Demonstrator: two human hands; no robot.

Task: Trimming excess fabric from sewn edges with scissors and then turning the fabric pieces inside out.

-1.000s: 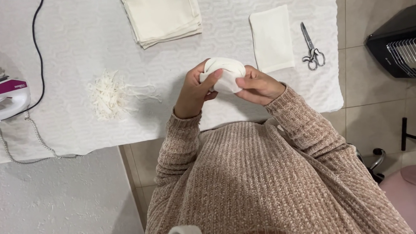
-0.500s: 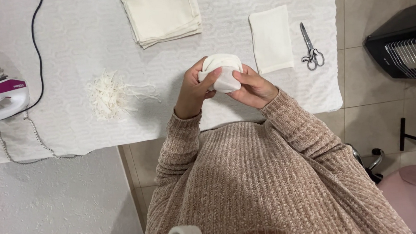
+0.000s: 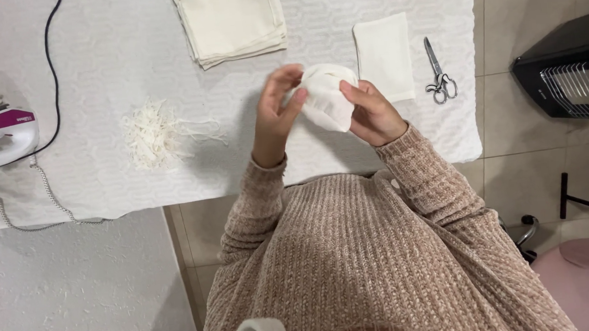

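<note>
Both of your hands hold a small white cloth pouch [image 3: 326, 103] above the tabletop [image 3: 137, 60]: your left hand [image 3: 277, 113] pinches its left edge, your right hand [image 3: 371, 112] grips its right side. Scissors [image 3: 439, 73] lie near, right of a folded cloth [image 3: 383, 52].

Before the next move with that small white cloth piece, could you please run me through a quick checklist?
1. White cloth piece held by both hands: ok.
2. Left hand fingers on its left edge: ok.
3. Right hand gripping its right side: ok.
4. Scissors lying apart from the hands, blades closed: ok.
5. Iron off at the table's left edge, away from the cloth: ok; whether it is hot: cannot tell.
</note>
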